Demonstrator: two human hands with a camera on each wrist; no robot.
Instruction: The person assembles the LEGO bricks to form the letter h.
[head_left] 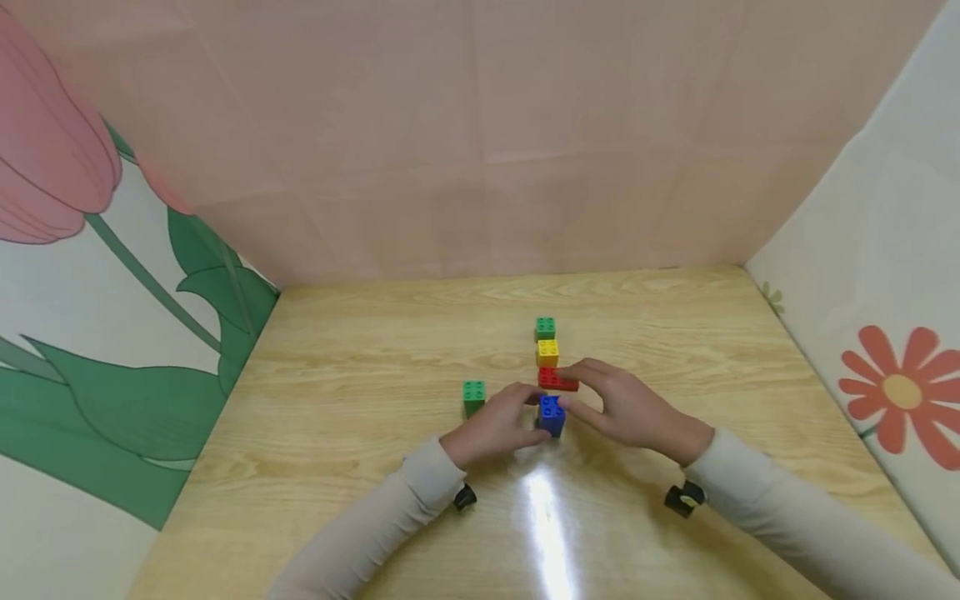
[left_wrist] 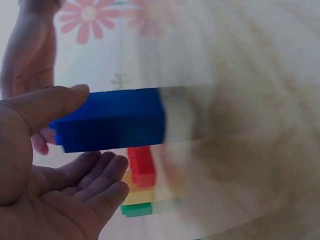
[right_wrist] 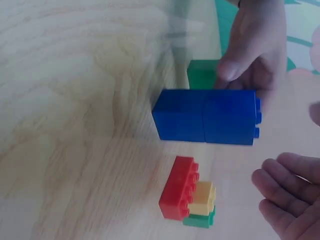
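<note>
Two blue toy bricks point(right_wrist: 205, 116) stand upright, one stacked on the other, with a seam between them and studs on top. In the head view my left hand point(head_left: 495, 427) is at the left of the blue stack point(head_left: 552, 418), thumb in front and fingers behind it. The left wrist view shows this thumb point(left_wrist: 65, 102) overlapping the stack, while the relaxed fingers point(left_wrist: 107, 172) lie apart from it. My right hand point(head_left: 630, 408) hovers at the stack's right, thumb and fingers spread; the right wrist view shows its fingers point(right_wrist: 290, 185) away from the bricks.
Behind the blue stack, a red brick point(head_left: 558, 382), a yellow brick point(head_left: 548, 354) and a green brick point(head_left: 545, 327) stand in a row. Another green brick point(head_left: 474, 397) is beside my left hand. The wooden table point(head_left: 360, 367) meets walls at the back and sides.
</note>
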